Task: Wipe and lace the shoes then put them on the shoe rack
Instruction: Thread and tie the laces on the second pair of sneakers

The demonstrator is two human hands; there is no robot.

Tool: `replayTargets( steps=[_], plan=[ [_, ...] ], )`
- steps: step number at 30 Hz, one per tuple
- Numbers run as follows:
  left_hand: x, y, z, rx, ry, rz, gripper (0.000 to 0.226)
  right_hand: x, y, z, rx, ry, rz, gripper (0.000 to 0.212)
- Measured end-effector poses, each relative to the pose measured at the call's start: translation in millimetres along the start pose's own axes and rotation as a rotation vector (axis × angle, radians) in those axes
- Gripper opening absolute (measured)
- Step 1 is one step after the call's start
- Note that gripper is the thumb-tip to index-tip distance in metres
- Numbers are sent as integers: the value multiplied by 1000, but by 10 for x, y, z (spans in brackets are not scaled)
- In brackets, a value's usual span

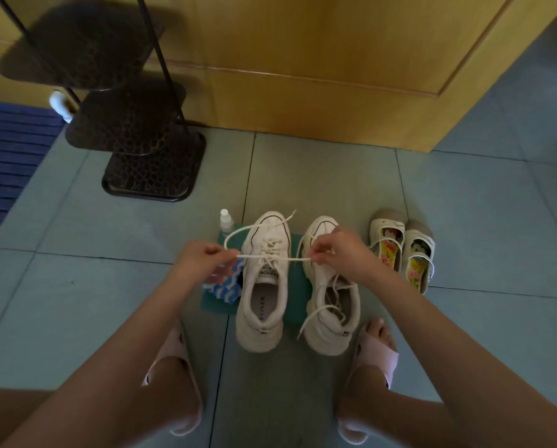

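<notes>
Your left hand (202, 257) and right hand (339, 250) each pinch one end of the soft, bendy lace (251, 256) on the shoe (264, 299) between them, so hold near its tips.

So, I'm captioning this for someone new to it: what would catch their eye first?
At centre, the left hand and right hand each pinch an end of a cream shoelace stretched across the left chunky white sneaker. The right white sneaker, laces loose, stands beside it, and a dark tiered metal shoe rack stands upper left by the yellow wooden panel.
</notes>
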State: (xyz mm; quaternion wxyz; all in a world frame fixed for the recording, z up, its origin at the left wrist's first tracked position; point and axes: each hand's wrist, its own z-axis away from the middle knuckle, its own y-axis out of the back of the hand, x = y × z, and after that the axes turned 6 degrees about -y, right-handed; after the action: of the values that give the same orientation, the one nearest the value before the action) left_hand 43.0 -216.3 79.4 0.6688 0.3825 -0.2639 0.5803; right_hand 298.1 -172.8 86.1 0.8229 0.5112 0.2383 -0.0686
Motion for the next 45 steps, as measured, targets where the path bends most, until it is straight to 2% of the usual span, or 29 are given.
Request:
replayTargets(
  steps=[3, 6, 8, 9, 12, 14, 18, 22, 25, 28, 30, 32, 34, 37, 41, 45],
  plan=[
    [28, -52, 57, 65, -52, -326, 19, -51, -79, 35, -44, -18, -76, 21],
    [78, -124, 104, 158, -374, -593, 24, -153, -183, -11, -84, -26, -127, 34],
    [114, -129, 126, 47, -566, -651, 24, -207, -219, -40, -93, -13, -154, 29],
    [127, -130, 133, -31, -590, -659, 22, -218, -231, -56, -89, -4, -175, 23],
    [64, -93, 101, -185, -506, -725, 20, -230, -213, -63, -47, 15, -198, 8],
    [-11, -55, 66, -201, -469, -732, 18, -186, -172, -46, 1, 31, -142, 6],
    [-24, 41, 14, -132, -599, -785, 8, -27, -72, 23, 44, 19, 69, 11],
    [0, 99, -49, -165, -478, -717, 17, -4, -62, 55, 2, 49, 166, 15],
    [59, 93, -21, -171, -396, -377, 32, -24, -70, 66, -31, 111, 223, 14],
    [150, 50, 42, -234, -306, -84, 40, -59, -21, 99, -86, 95, 18, 6],
    [159, -9, 70, -336, -312, 74, 39, -118, 36, 127, -97, 50, -177, 7],
    [121, -69, 46, -349, -336, 205, 41, -200, 70, 132, -76, 36, -307, 6],
    [130, -148, 51, -305, -360, 213, 36, -300, 67, 104, -76, 32, -433, 3],
    [148, -272, 20, -244, -430, 88, 22, -446, 28, 26, -72, -4, -622, 3],
    [116, -336, -71, -313, -477, -98, 18, -621, -11, -88, 7, -16, -810, 13],
    [108, -323, -108, -346, -427, -54, 16, -676, 11, -149, 79, -40, -936, 20]
  ],
)
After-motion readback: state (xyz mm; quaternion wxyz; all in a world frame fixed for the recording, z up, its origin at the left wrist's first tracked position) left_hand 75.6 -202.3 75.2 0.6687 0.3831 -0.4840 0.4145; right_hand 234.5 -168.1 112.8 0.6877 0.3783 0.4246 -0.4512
